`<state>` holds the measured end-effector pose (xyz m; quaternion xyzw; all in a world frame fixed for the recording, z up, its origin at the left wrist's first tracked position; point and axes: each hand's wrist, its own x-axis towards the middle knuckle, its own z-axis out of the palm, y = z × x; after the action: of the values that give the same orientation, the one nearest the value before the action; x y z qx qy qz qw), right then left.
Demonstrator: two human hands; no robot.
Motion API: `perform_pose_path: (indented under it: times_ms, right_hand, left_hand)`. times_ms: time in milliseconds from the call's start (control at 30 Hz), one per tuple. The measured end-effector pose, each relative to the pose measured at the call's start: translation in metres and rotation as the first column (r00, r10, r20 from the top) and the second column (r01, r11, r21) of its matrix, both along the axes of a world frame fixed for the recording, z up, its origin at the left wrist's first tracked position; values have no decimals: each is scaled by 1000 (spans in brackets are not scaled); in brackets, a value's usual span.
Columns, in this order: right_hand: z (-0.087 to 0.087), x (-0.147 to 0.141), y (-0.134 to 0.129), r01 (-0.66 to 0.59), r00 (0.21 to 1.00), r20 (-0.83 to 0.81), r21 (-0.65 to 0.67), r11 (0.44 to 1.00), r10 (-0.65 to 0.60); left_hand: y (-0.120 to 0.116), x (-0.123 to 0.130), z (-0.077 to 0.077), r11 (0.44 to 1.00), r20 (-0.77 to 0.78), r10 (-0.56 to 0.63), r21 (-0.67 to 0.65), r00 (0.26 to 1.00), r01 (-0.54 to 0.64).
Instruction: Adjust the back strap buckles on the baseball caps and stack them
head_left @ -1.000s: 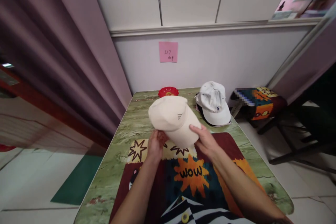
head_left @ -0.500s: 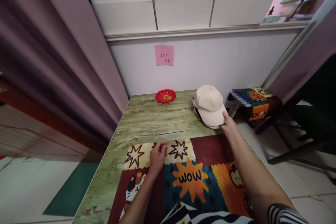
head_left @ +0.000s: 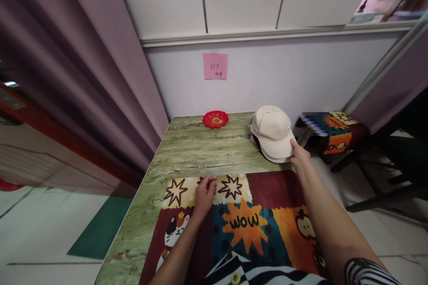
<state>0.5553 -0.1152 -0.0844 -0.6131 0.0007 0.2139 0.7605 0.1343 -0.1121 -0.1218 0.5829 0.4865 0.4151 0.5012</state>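
Note:
A cream baseball cap (head_left: 271, 125) sits at the back right of the table, its brim pointing toward the front right. Dark and white edges show beneath it, perhaps other caps; most of that is hidden. My right hand (head_left: 300, 153) grips the brim, thumb on top and the other fingers out of sight underneath. On the patterned mat (head_left: 269, 189), near its far edge, my left hand (head_left: 205, 193) rests with its fingers curled in and nothing visible in them.
A red scalloped dish (head_left: 216, 119) stands at the table's back edge. Below the white wall panels hangs a pink note (head_left: 215, 66). Right of the table is a seat with a patterned cloth (head_left: 341, 129), beside dark chair legs. A purple curtain (head_left: 123, 62) hangs at left.
The whole view has shifted slightly, so the table and cap appear a little further right. My right hand keeps its hold on the brim, and my left hand stays on the mat.

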Motion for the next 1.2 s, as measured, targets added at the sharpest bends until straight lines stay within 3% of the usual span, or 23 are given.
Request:
perform_pose_path:
  times_ms: [100, 200, 267, 333, 400, 433, 700, 833, 1000, 1100, 1167, 1200]
  right_hand:
    - [-2, -4, -10, 132, 977, 194, -226, 965, -88]
    - [5, -6, -16, 246, 904, 417, -328, 912, -93]
    - [12, -11, -14, 288, 783, 622, -364, 886, 1]
    - [18, -18, -6, 287, 592, 785, -417, 862, 183]
    - [20, -27, 5, 263, 438, 828, -492, 830, 352]
    - [20, -31, 11, 248, 415, 817, -525, 814, 400]
    - [1, -37, 29, 243, 493, 694, -689, 683, 525]
    - [5, -34, 26, 229, 516, 654, -728, 646, 553]
    - [14, -53, 13, 261, 535, 681, -696, 669, 500]
    - [8, -92, -5, 253, 414, 792, -574, 779, 449]
    - [-3, -129, -19, 13, 336, 809, -517, 856, 483]
    - [-10, -149, -25, -174, 330, 772, -516, 839, 543]
  left_hand:
    - [-2, 0, 3, 1000, 13, 1, -19, 1000, 0]
    - [-2, 1, 6, 999, 25, 2, -34, 1000, -1]
    - [-2, 1, 7, 1000, 21, 2, -30, 1000, -1]
    - [-3, 2, 8, 1000, 14, -5, -20, 1000, 5]
    - [-3, 1, 8, 1000, 11, -10, -15, 1000, 10]
    - [-3, 1, 7, 1000, 12, -10, -15, 1000, 11]
    - [-2, -1, 0, 1000, 3, -8, -22, 1000, 8]
    - [-3, 0, 2, 1000, 3, -13, -15, 1000, 13]
    - [-5, 1, 5, 1000, 36, -16, -4, 999, 16]
    - [-5, 1, 4, 1000, 61, -20, -4, 998, 20]
    - [-5, 2, 3, 1000, 76, -23, -7, 997, 23]
    - [-4, 2, 1, 1000, 82, -23, -9, 996, 24]
